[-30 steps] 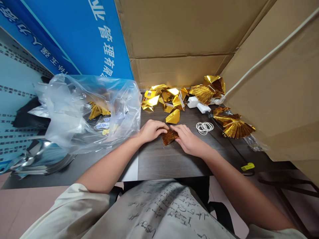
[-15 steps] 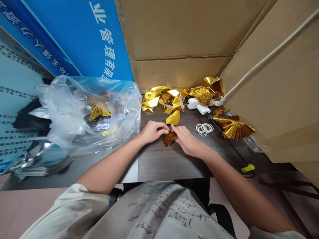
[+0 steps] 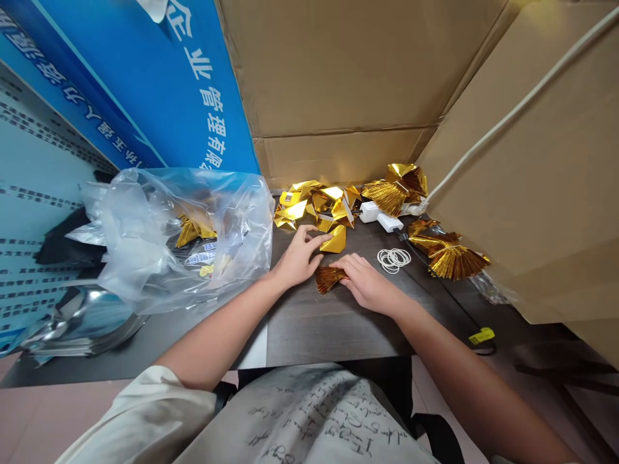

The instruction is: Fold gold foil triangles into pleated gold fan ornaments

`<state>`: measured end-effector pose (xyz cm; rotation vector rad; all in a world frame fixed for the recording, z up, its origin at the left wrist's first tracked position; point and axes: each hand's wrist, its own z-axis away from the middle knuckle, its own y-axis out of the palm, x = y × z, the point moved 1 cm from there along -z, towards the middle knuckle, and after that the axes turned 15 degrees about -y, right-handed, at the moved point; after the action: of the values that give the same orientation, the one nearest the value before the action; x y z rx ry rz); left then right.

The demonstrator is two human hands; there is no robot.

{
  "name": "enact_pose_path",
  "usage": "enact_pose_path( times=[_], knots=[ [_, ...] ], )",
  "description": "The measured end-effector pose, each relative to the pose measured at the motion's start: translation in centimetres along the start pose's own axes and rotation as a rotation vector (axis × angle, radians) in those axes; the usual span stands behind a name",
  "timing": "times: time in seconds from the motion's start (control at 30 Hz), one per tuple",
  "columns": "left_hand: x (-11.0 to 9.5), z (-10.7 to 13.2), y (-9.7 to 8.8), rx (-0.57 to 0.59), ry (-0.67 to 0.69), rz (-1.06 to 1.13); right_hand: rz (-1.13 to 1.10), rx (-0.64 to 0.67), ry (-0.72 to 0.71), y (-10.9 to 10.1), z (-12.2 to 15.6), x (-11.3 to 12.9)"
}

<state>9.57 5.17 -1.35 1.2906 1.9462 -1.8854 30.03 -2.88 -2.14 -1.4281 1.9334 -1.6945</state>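
Two hands: left hand [image 3: 298, 256] has its fingers spread, tips just beside a folded gold foil piece [image 3: 334, 240]; right hand [image 3: 367, 285] has its fingers together over a pleated gold foil fan [image 3: 329, 279], though any pinch cannot be told.
Fan's place: on the dark tabletop [image 3: 309, 328], between the hands.
Done: gathered gold fans [image 3: 457, 261] and a heap of folded gold pieces [image 3: 309, 206] lie beyond.
Left to do: rubber bands [image 3: 393, 260] lie unused, loose on the tabletop.
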Motion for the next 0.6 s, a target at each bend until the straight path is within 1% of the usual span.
enact_pose_path(
  times=[0.13, 0.2, 0.27, 0.33, 0.4, 0.5, 0.53, 0.6],
  knots=[
    [0.4, -0.7, 0.9, 0.014, 0.079, 0.0, 0.004, -0.014, -0.008, 0.0, 0.0, 0.0],
    [0.4, -0.8, 0.9, -0.009, 0.107, 0.024, 0.004, -0.014, -0.01, 0.0, 0.0, -0.1],
    [0.1, -0.8, 0.5, -0.057, 0.09, 0.076, 0.004, -0.008, -0.006, 0.0, 0.0, -0.1],
    [-0.2, -0.6, 0.0, -0.099, 0.005, 0.145, 0.002, -0.004, 0.004, -0.1, 0.2, -0.2],
    [-0.2, -0.4, -0.5, -0.104, -0.143, 0.211, 0.009, -0.014, 0.006, -0.1, 0.4, -0.2],
    [0.1, -0.3, -1.0, -0.047, -0.355, 0.311, 0.045, -0.061, 0.014, -0.1, 0.8, -0.4],
    [0.2, -0.2, -1.1, -0.018, -0.396, 0.343, 0.054, -0.077, 0.018, -0.1, 1.0, -0.5],
    [0.4, -0.2, -1.3, 0.043, -0.427, 0.38, 0.056, -0.095, 0.022, -0.1, 1.1, -0.6]
  ],
)
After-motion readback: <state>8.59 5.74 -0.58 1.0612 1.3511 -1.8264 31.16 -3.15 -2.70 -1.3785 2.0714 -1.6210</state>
